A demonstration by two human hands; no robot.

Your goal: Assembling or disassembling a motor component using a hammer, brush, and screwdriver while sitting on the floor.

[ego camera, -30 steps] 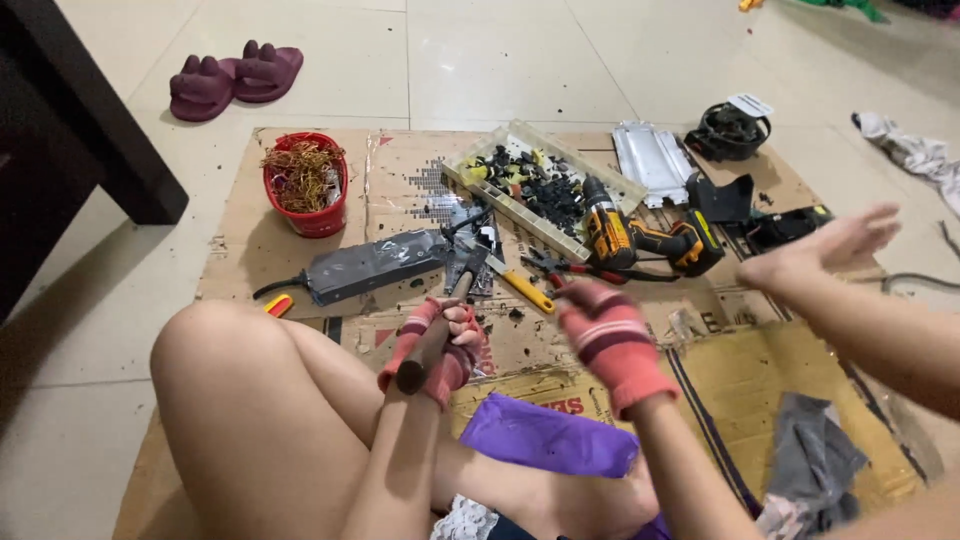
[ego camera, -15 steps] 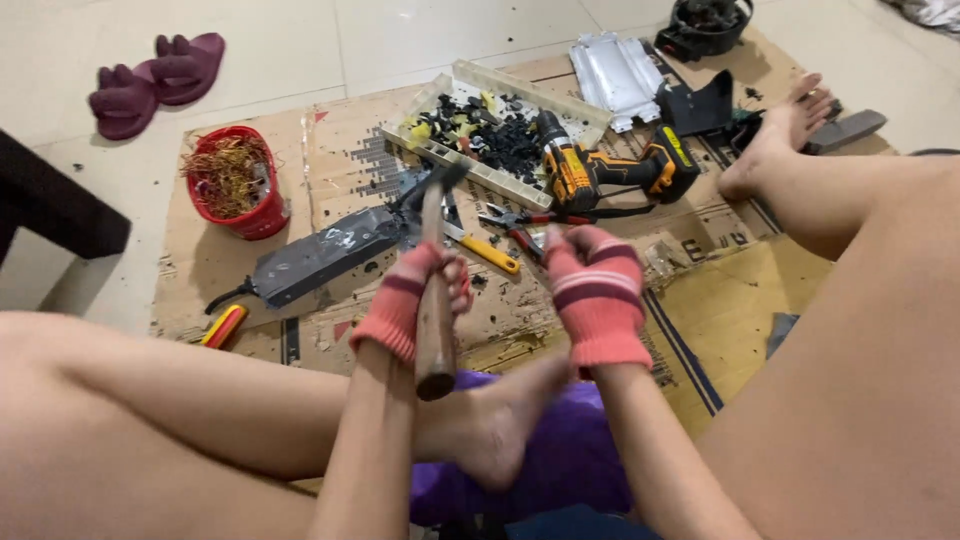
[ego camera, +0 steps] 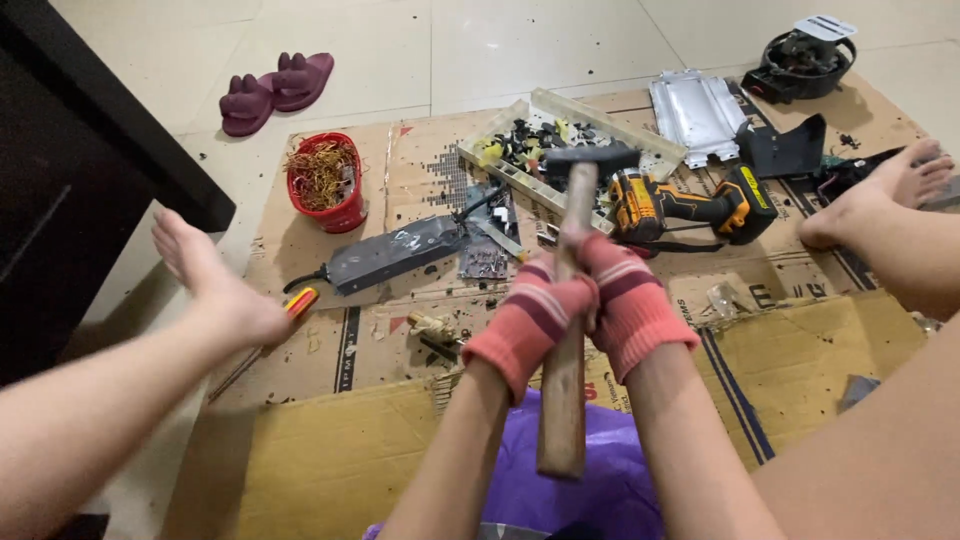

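In the head view, at the centre of the frame, the left hand (ego camera: 530, 322) and right hand (ego camera: 632, 305), both in red striped gloves, are pressed together and clamped around the wooden handle of a hammer (ego camera: 567, 330). Its dark head stands upright, above the hands. Behind it lie a yellow cordless drill (ego camera: 685, 205) and a tray of parts (ego camera: 545, 150), possibly screws. A red bucket (ego camera: 325, 185) sits at upper left.
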